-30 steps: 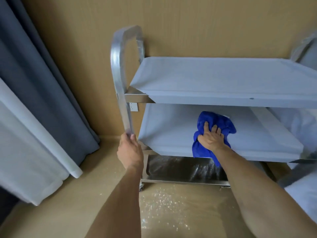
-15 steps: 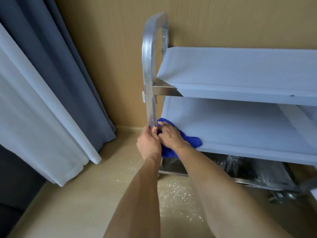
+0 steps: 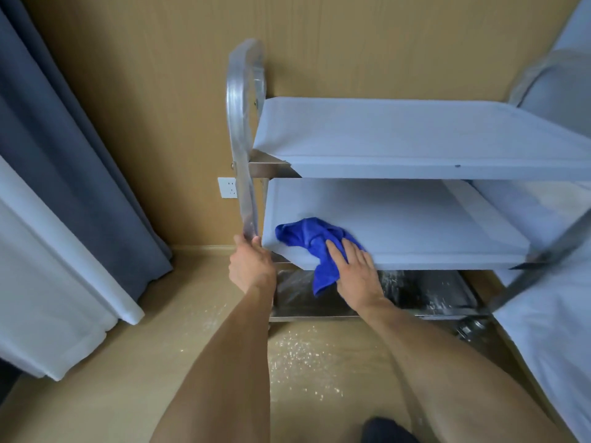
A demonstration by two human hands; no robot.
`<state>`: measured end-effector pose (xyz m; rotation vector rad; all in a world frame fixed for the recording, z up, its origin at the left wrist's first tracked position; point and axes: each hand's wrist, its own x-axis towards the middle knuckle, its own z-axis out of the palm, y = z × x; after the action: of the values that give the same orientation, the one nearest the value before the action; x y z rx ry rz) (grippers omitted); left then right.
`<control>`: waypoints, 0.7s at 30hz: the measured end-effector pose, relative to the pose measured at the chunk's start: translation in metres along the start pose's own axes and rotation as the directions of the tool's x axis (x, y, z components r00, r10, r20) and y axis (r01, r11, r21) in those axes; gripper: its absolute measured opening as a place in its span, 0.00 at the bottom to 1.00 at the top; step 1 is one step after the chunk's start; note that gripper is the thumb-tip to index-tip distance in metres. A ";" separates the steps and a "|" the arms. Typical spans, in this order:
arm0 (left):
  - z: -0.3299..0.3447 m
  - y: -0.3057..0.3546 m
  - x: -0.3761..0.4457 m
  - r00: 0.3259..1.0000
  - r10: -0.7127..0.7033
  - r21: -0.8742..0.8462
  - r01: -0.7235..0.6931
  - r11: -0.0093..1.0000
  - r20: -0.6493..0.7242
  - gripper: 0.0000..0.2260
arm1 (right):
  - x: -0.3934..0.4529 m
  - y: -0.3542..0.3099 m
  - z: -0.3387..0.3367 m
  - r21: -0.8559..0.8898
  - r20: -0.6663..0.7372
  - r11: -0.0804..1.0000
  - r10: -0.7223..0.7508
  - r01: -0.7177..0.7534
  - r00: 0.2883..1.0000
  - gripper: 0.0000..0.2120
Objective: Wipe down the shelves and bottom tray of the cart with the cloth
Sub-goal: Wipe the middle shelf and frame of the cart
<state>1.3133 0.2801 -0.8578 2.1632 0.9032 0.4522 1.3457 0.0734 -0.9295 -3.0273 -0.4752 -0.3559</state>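
Wiping the middle shelf (image 3: 399, 219) at frame centre.

No readable writing anywhere; only a blank white socket (image 3: 227, 187) on the wall behind the post (image 3: 244, 148). Left hand (image 3: 252, 266) wrapped around the post's lower end, just left of the shelf's near corner. Right hand (image 3: 355, 276) spread flat, pressing the cloth (image 3: 311, 239) on the shelf's front edge, one tail hanging over the lip above the tray (image 3: 425, 292). Open shelf to the right; bare floor (image 3: 112, 362) lower left, curtains (image 3: 73, 174) at far left.

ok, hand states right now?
Left hand: closed around the cart handle.
Right hand: open, flat on the blue cloth.
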 end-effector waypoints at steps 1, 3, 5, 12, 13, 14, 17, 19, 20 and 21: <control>0.001 0.003 -0.003 1.000 -0.007 0.018 0.008 1.000 -0.010 0.12 | -0.007 0.015 0.002 -0.007 -0.037 0.999 0.051 -0.051 0.998 0.44; 0.007 0.010 -0.009 0.998 -0.039 -0.003 0.039 0.999 -0.043 0.12 | -0.016 0.035 0.006 0.011 -0.093 0.987 0.158 -0.157 0.983 0.44; 0.018 0.017 -0.019 0.990 -0.109 -0.018 0.108 0.994 -0.090 0.15 | -0.017 0.036 0.007 0.032 -0.083 0.975 0.222 -0.220 0.972 0.44; 0.050 0.026 -0.056 0.961 0.248 0.286 -0.274 0.918 0.123 0.09 | -0.011 0.035 0.015 -0.004 -0.074 0.993 0.117 -0.117 0.990 0.45; 0.053 0.026 -0.057 0.938 0.290 0.340 -0.340 0.877 0.191 0.11 | -0.012 0.043 0.018 0.005 -0.087 0.997 0.082 -0.082 0.993 0.45; 0.059 0.028 -0.058 0.918 0.315 0.376 -0.388 0.842 0.243 0.11 | -0.013 0.050 0.020 0.029 -0.104 0.997 0.073 -0.070 0.992 0.45; 0.085 0.050 -0.074 0.880 0.367 0.426 -0.469 0.774 0.302 0.11 | -0.025 0.063 0.024 0.293 -0.189 0.925 0.305 -0.243 0.933 0.47; 0.101 0.067 -0.089 0.846 0.413 0.403 -0.526 0.749 0.336 0.12 | -0.028 0.070 0.021 0.572 -0.207 0.729 0.572 -0.376 0.794 0.48; 0.113 0.078 -0.098 0.838 0.420 0.391 -0.537 0.747 0.348 0.12 | -0.026 0.084 0.017 0.707 -0.161 0.571 0.705 -0.418 0.691 0.46; 0.124 0.089 -0.107 0.841 0.409 0.383 -0.529 0.757 0.354 0.12 | -0.019 0.104 0.011 0.808 -0.098 0.404 0.810 -0.428 0.579 0.44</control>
<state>1.3497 0.0984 -0.8788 2.8373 0.3188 0.1927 1.3627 -0.0300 -0.9466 -1.9619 0.5325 -0.6447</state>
